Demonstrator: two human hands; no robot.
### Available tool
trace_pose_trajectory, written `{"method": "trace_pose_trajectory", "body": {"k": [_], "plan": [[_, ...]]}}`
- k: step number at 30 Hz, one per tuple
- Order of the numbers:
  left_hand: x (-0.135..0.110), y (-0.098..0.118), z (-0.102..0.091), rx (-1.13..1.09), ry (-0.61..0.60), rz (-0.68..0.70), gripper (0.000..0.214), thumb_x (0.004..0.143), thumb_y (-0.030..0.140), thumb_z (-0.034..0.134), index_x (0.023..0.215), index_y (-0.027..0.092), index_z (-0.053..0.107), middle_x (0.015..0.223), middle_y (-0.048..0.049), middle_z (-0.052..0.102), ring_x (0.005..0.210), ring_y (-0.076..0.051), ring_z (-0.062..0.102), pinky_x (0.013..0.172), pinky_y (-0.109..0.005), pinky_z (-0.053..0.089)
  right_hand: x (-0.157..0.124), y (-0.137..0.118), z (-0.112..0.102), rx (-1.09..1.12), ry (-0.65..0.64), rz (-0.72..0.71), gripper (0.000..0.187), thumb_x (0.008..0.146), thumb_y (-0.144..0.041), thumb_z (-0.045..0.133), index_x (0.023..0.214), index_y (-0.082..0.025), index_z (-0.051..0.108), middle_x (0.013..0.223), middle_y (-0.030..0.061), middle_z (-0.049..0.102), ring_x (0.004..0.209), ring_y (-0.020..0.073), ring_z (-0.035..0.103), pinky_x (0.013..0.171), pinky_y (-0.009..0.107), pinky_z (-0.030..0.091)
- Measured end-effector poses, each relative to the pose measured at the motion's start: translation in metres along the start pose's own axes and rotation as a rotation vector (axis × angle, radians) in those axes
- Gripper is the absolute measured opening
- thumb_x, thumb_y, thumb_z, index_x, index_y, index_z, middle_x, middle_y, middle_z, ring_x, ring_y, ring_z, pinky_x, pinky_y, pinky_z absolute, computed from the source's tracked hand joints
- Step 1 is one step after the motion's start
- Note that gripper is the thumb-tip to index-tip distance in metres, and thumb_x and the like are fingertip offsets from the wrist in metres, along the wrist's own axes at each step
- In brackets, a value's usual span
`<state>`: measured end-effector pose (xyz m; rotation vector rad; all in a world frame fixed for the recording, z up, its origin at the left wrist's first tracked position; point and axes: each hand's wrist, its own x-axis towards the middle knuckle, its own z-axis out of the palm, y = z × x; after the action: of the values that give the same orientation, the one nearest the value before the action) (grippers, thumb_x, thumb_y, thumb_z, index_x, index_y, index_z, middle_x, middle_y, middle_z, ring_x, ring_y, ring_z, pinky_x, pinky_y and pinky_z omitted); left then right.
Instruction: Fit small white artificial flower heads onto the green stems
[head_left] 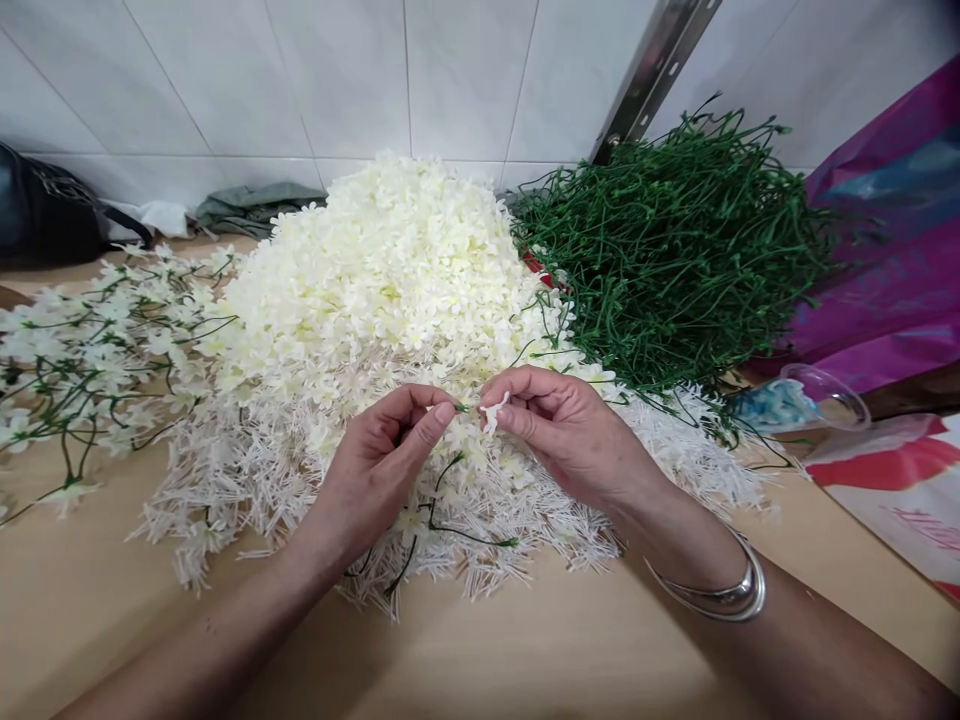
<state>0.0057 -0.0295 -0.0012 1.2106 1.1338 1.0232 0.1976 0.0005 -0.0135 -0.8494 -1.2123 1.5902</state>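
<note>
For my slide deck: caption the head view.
Over heaped flowers, the left hand holds a green stem while the right hand pinches a white blossom.

Pale wooden table (525, 660) carries a white blossom heap (390, 270), green stem pile (675, 240), and flowered sprigs (90, 340).

The little white flower (493, 412) was thin and soft, and it was pinched between the thumb and a finger of the right hand (564, 432). The green stem (459, 407) was skinny and bendy. Its tip poked out from the fingers of the left hand (384, 452), just beside the flower. The rest of it hung down in a curve below that hand
</note>
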Motion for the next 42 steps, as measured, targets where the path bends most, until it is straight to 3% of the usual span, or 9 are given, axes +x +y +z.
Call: {"method": "trace_pose_trajectory", "body": {"k": [13,24,29,42], "plan": [[0.001,-0.001,-0.001,0.12,-0.013,0.066,0.017,0.095,0.035,0.064,0.09,0.02,0.071,0.074,0.0008,0.059,0.067,-0.014,0.046,0.059,-0.024,0.04,-0.001,-0.001,0.003,-0.095,-0.015,0.067,0.028,0.072,-0.048,0.092,0.079,-0.026,0.077,0.08,-0.0004,0.072,0.075,0.0149,0.06,0.074,0.031,0.05],[0.001,-0.003,-0.003,0.17,-0.034,0.103,0.016,0.098,0.033,0.062,0.091,0.021,0.07,0.07,0.0022,0.057,0.063,-0.013,0.043,0.055,-0.024,0.036,0.0,-0.002,0.0,-0.031,-0.013,0.108,0.026,0.069,-0.042,0.095,0.076,-0.025,0.077,0.078,-0.0014,0.07,0.076,0.0137,0.06,0.075,0.03,0.048],[0.002,-0.005,-0.002,0.178,-0.028,0.113,0.015,0.097,0.032,0.063,0.091,0.02,0.069,0.075,0.0011,0.062,0.067,-0.013,0.049,0.059,-0.023,0.04,-0.001,-0.001,0.002,-0.054,-0.014,0.12,0.027,0.068,-0.044,0.095,0.074,-0.025,0.077,0.08,-0.0009,0.071,0.076,0.0145,0.059,0.076,0.032,0.049],[0.004,-0.017,-0.002,0.217,-0.029,0.115,0.02,0.097,0.036,0.062,0.09,0.019,0.068,0.073,0.0008,0.062,0.066,-0.013,0.049,0.059,-0.024,0.039,-0.003,0.002,0.009,-0.03,0.117,0.171,0.035,0.061,-0.048,0.098,0.072,-0.024,0.074,0.07,-0.0032,0.067,0.067,0.0128,0.055,0.071,0.031,0.048]]}}
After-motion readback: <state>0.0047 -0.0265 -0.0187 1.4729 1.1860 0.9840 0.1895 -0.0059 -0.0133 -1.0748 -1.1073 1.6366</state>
